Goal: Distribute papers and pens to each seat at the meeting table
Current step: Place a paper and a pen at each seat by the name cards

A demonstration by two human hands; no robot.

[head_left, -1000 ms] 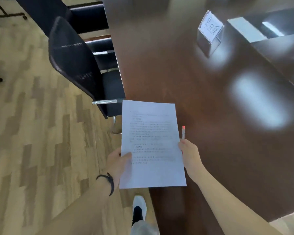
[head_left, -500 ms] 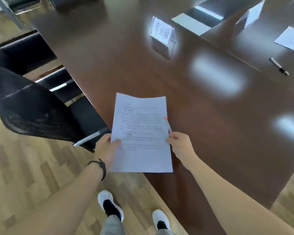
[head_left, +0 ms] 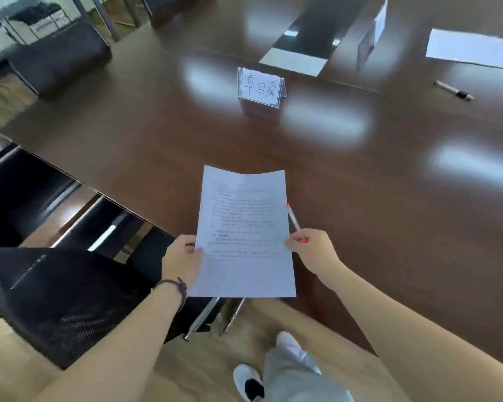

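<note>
White printed sheet [head_left: 244,233], red-capped clear pen [head_left: 293,219], dark brown glossy table [head_left: 163,134], black mesh chair [head_left: 70,303].

Count, head view.

Hands: 2, the left [head_left: 183,258] and the right [head_left: 312,248].

Sheets: 2. One printed sheet [head_left: 244,230] is held between both hands; one blank-looking sheet [head_left: 471,49] lies at the far right of the counter [head_left: 128,126].

Pens: 2. One red-capped pen [head_left: 293,220] is in the right hand; one dark pen [head_left: 453,90] lies just below the far sheet.

Name cards: 2. One faces the camera [head_left: 260,87]; one is seen edge-on [head_left: 372,39].

Chairs: 1 mesh-backed chair [head_left: 55,300] close by; the blurred dark seats further left cannot be counted.

Shoes: 2, white [head_left: 249,382], [head_left: 288,342].

Wristband: 1 [head_left: 176,287].
</note>
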